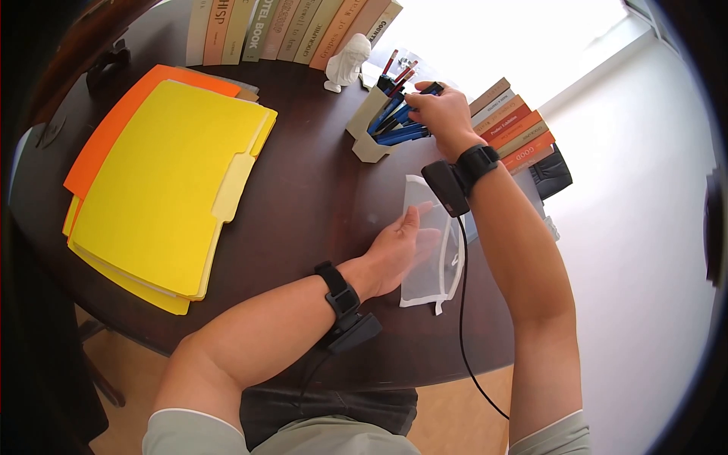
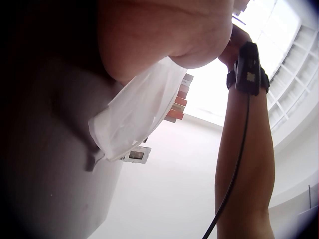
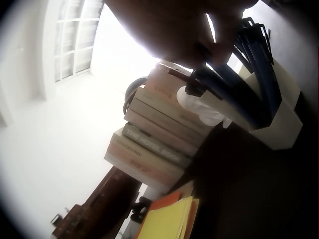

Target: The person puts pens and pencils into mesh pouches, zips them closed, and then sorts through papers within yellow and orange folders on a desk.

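Note:
My left hand (image 1: pixel 390 254) holds a white mesh zip pouch (image 1: pixel 425 284) at its left side; the fingers show through the sheer mesh, with the thumb on the near side. In the left wrist view the pouch (image 2: pixel 134 114) stands tilted up from the table. Over the cream pen holder (image 1: pixel 368 148), my right hand (image 1: pixel 444 117) pinches a blue pen (image 1: pixel 432 89) among the others. Several blue pens (image 3: pixel 261 64) and red-tipped pencils (image 1: pixel 390 62) lean in the holder. In the right wrist view the fingertips are dark against the window light.
Yellow folders (image 1: pixel 167 189) over an orange one (image 1: pixel 114 125) lie at the table's left. A row of books (image 1: pixel 284 30) and a white bust (image 1: pixel 349 62) stand at the back. More books (image 1: pixel 516 125) are stacked at the right. A black cable (image 1: pixel 462 318) hangs from the right wrist.

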A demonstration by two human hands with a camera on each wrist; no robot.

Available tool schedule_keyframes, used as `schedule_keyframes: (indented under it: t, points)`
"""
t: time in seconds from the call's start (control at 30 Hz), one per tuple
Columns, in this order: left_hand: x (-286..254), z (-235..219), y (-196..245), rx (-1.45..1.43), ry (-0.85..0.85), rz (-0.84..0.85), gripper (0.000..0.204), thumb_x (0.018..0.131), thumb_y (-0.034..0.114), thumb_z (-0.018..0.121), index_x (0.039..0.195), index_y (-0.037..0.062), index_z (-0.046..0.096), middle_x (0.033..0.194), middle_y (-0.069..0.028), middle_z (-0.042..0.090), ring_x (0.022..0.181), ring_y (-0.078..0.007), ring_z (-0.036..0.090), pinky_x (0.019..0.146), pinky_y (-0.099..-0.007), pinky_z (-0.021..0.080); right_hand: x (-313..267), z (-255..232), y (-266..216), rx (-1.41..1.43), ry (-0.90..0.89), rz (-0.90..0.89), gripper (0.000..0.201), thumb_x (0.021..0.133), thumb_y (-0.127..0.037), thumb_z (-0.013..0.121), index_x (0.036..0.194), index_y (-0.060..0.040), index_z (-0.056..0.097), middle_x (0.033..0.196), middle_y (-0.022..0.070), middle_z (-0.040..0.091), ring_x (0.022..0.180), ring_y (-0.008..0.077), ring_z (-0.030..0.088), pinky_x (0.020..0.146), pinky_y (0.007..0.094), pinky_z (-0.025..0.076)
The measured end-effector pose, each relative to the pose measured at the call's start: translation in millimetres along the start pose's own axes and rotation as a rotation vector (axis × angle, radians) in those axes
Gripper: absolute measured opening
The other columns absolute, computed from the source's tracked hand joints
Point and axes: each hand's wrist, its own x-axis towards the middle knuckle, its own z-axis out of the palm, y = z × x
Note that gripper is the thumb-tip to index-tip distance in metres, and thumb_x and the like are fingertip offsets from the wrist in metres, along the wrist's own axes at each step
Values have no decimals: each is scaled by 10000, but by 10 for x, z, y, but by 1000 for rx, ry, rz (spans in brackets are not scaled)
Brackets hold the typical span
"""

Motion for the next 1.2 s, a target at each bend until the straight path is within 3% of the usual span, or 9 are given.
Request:
schedule_keyframes:
  t: [0.43,0.53,0.63,0.83,0.93,1.03,1.13,1.2]
  points:
    - [-24,14,33,17,4,-18,657,1119,525,179,1656,148,203,1619,-237,354,1522,-304,334,1286,-416,255,-143,61,-64,-38,-17,-54,333,841,-74,759,1164,6,746,1007,103,729,852,163,698,763,269,607]
    - [-22,9,24,17,-2,-7,670,1116,530,181,1659,137,174,1622,-249,344,1526,-310,327,1287,-417,254,-180,83,-58,-48,31,-110,288,802,-115,744,1076,-40,792,889,76,748,721,136,724,690,262,580]
    - [-19,16,19,13,7,-10,676,1115,533,183,1660,134,166,1621,-255,343,1526,-312,326,1288,-417,252,-161,79,-30,-104,12,-142,267,808,-162,731,1040,-49,799,829,76,751,709,137,730,676,282,574]
    - [-24,-2,28,38,-5,-9,665,1112,540,186,1658,160,196,1612,-253,355,1518,-315,332,1288,-414,251,-48,40,-2,-371,46,-219,264,797,-278,674,880,-61,800,653,61,729,663,195,738,669,331,568]
    - [-13,-2,14,9,0,-1,662,1108,547,191,1657,178,210,1604,-251,364,1510,-314,341,1288,-411,253,-35,-60,-77,-616,64,-259,282,789,-289,659,783,-40,790,642,69,732,651,234,733,675,338,568]
    - [-17,14,12,-1,13,-7,662,1106,551,198,1657,184,211,1598,-249,372,1505,-313,346,1288,-407,253,-15,-146,-101,-649,55,-287,305,783,-299,656,721,-26,779,653,83,738,652,254,731,686,343,570]
    - [-33,22,25,10,14,-8,662,1106,550,202,1657,183,212,1594,-251,374,1501,-320,349,1288,-406,255,54,-179,-34,-509,84,-195,319,788,-302,656,754,-11,782,670,86,746,651,250,729,692,342,570]
    - [-32,18,26,9,12,-4,662,1107,549,202,1657,180,213,1592,-254,375,1500,-325,349,1287,-409,256,79,-230,-8,-400,140,-225,313,792,-291,661,786,-2,783,669,93,746,659,240,739,696,332,568]
